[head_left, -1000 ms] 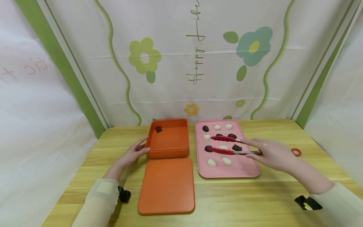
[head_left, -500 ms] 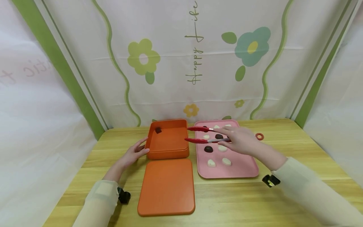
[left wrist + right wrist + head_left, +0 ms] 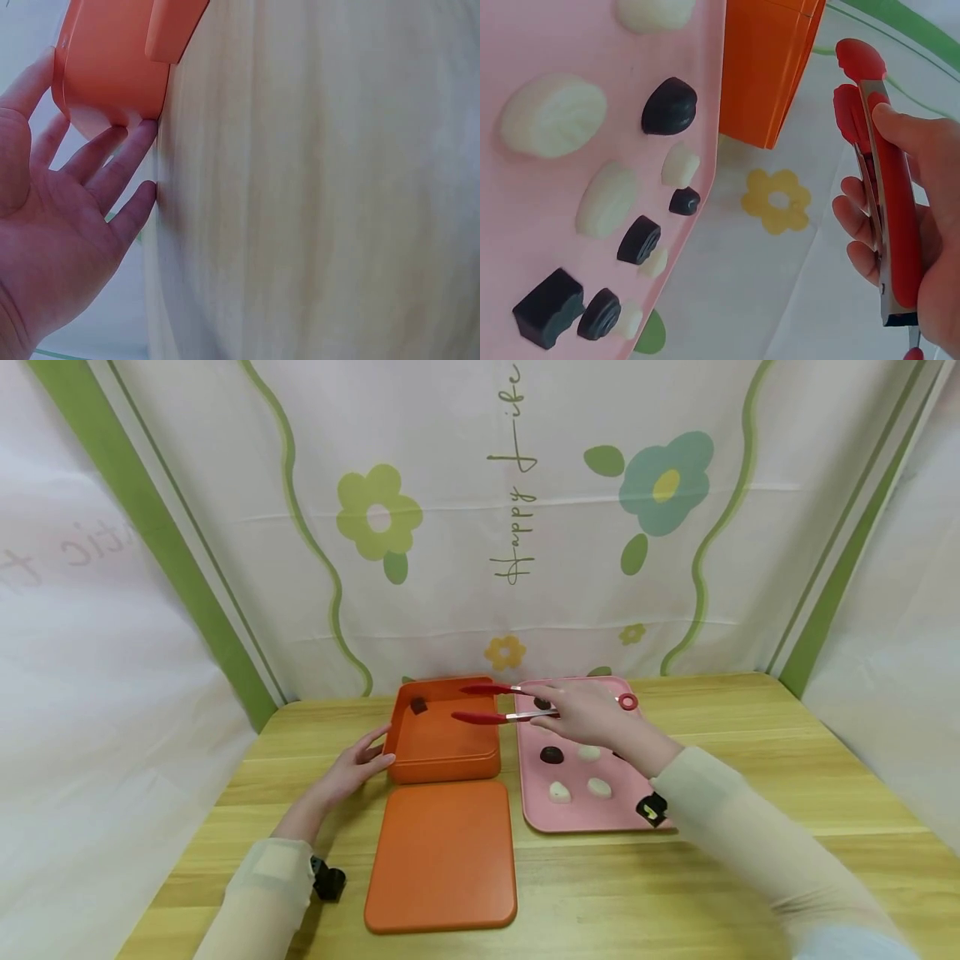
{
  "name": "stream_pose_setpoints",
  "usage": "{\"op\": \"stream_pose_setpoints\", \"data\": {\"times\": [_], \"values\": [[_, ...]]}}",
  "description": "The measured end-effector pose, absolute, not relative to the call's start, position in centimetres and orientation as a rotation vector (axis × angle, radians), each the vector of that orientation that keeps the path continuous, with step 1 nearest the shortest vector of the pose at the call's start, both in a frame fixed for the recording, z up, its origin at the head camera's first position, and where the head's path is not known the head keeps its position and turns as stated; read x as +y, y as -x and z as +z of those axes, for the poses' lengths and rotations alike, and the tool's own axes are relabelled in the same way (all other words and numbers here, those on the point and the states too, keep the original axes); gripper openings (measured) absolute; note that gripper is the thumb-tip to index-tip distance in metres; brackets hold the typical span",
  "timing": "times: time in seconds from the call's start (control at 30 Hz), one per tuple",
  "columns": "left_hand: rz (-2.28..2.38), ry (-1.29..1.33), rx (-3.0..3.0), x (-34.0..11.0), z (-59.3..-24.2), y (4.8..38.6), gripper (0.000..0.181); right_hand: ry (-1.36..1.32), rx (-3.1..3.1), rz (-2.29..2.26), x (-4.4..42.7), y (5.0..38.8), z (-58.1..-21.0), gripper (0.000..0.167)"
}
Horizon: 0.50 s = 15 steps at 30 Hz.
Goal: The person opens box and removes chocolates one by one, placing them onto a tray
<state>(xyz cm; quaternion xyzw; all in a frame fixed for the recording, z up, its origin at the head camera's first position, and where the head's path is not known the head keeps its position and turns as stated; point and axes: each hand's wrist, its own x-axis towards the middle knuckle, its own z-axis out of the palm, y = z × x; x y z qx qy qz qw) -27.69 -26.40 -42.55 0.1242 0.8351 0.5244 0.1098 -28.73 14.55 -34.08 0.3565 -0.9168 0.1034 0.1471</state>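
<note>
My right hand [image 3: 588, 710] grips red-tipped metal tongs [image 3: 480, 718] above the right part of an orange box [image 3: 446, 768]. The tongs' tips stand apart, and nothing shows between them. In the right wrist view, the thumb lies along the tongs [image 3: 900, 225] with the fingers curled round the other side. One dark chocolate [image 3: 418, 705] lies at the box's far left corner. My left hand [image 3: 352, 768] touches the box's left side. In the left wrist view its fingers [image 3: 124, 165] are spread, with fingertips against the box wall [image 3: 112, 71] and the thumb at the rim.
A pink tray [image 3: 570, 817] right of the box bears several white and dark chocolates, such as a white one [image 3: 555, 116] and a dark one [image 3: 669, 106]; my right arm hides some. An orange lid [image 3: 442, 860] lies flat in front of the box. A printed curtain [image 3: 450, 585] stands behind.
My right hand has carried the tongs leftward from over the pink tray to over the orange box. The left hand has stayed at the box's side.
</note>
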Motion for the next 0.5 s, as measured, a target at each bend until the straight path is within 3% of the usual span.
{"op": "stream_pose_setpoints", "data": {"times": [0.5], "values": [[1.537, -0.369, 2.458, -26.3, -42.4, 27.6, 0.067, -0.95, -2.803, 0.176, 9.9, 31.8, -35.1, 0.053]]}}
